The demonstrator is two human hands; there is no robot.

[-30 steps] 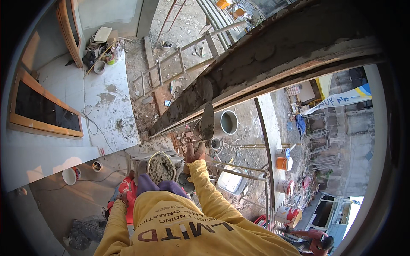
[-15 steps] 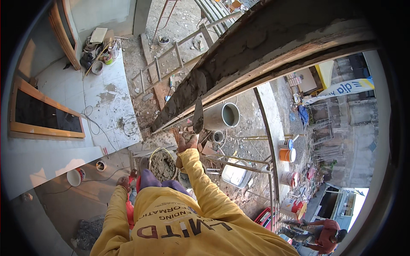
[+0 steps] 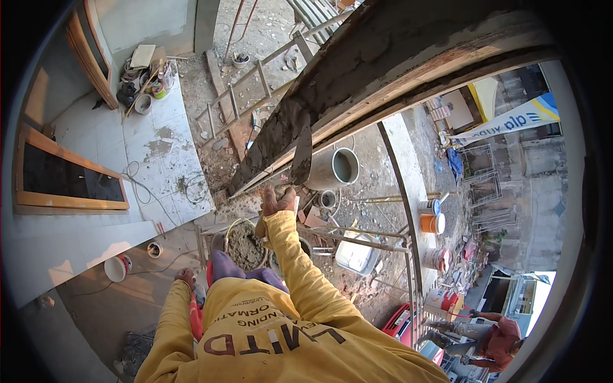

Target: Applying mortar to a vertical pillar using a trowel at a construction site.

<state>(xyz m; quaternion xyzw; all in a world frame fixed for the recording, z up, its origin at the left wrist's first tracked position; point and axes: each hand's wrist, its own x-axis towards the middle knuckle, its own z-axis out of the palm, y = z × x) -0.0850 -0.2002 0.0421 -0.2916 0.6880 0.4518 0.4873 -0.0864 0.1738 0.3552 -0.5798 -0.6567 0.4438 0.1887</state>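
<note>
My right hand [image 3: 278,202] is closed around the handle of a trowel [image 3: 302,154], arm stretched forward. The blade, smeared with grey, touches or lies very near the lower end of a slanting beam coated in wet mortar [image 3: 357,70]. A bare wooden strip [image 3: 408,86] runs along the beam's edge. Below my right forearm, a bucket of grey mortar [image 3: 246,247] stands close to my knees. My left hand [image 3: 185,276] is low at my left side, its fingers curled; what they hold, if anything, is hidden. Something red [image 3: 195,319] hangs beside that forearm.
A large bucket of water [image 3: 345,166] stands below the beam. Metal scaffold rails [image 3: 357,239] cross at right, near a white tub [image 3: 356,256] and an orange bucket [image 3: 432,223]. A wooden-framed window [image 3: 70,166] is at left. Another person [image 3: 498,341] works at lower right.
My right hand and the trowel have moved up a little, and the blade has turned toward the beam. My left hand stays low. The other person has shifted and now stretches an arm out.
</note>
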